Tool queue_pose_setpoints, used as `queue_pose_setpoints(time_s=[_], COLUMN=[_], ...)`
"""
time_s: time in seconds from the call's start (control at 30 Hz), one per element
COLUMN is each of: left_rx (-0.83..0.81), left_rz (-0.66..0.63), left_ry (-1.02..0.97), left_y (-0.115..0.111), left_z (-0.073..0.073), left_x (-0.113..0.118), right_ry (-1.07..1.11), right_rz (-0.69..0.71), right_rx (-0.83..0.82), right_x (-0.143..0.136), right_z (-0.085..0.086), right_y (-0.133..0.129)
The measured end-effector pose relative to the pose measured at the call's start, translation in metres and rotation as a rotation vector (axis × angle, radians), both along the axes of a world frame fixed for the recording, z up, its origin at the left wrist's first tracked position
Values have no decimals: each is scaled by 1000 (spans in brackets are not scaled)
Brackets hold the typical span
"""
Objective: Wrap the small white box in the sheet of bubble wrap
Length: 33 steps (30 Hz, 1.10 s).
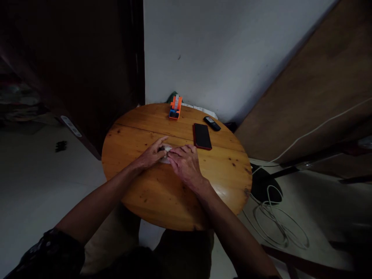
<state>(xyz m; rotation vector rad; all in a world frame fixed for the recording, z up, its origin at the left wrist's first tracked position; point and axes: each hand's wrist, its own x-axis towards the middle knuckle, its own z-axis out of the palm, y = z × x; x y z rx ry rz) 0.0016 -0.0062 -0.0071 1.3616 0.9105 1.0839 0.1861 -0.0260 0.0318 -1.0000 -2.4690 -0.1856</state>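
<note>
Between my hands, on the round wooden table (162, 193), is a small whitish, wrapper-like piece (166, 160); its exact kind is unclear. My left hand (153, 154) holds its left side, with the thumb on top and the forefinger stretched outward. From the right, my right hand (185, 161) presses on the same piece with bent fingers and thumb, hiding part of it. A dark spot shows near my left fingers, too small to name.
A dark phone with a red edge (202, 136) lies right of my hands. Behind it is a small black keypad phone or remote (212, 123). An orange tape dispenser (175, 107) stands near the wall (203, 50). Coiled white cable (276, 223) lies on the floor at right.
</note>
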Motion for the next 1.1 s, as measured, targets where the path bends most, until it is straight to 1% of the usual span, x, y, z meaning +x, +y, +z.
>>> queue_pose_setpoints(time_s=[0.13,0.33,0.6,0.67,0.7,0.8,0.87,0.93,1.0,1.1], left_rx=[5,32,33,25,23,41,55,56,52,57], left_rz=[7,11,-5,-8,-8,-7,-7,-7,-5,-6], left_ry=[3,-2,-30,-36,-36,-30,-22,-16,-11,-3], left_y=[0,-2,-1,-1,-1,0,1,1,1,1], left_z=[1,3,2,1,1,0,-1,-2,-2,-2], left_x=[0,-1,-1,-1,-1,-1,-2,-2,-2,-2], right_ry=[-69,-109,-107,-54,8,328,561,692,693,538], right_rz=[-7,-38,-30,-13,11,76,68,46,37,26], right_rx=[8,34,100,68,38,-64,-121,-172,-210,-217], right_x=[-2,-6,-11,-11,-10,-2,5,13,19,20], right_z=[3,0,-3,-2,-1,4,7,8,6,3], right_y=[-3,-7,-11,-10,-9,-3,4,11,16,16])
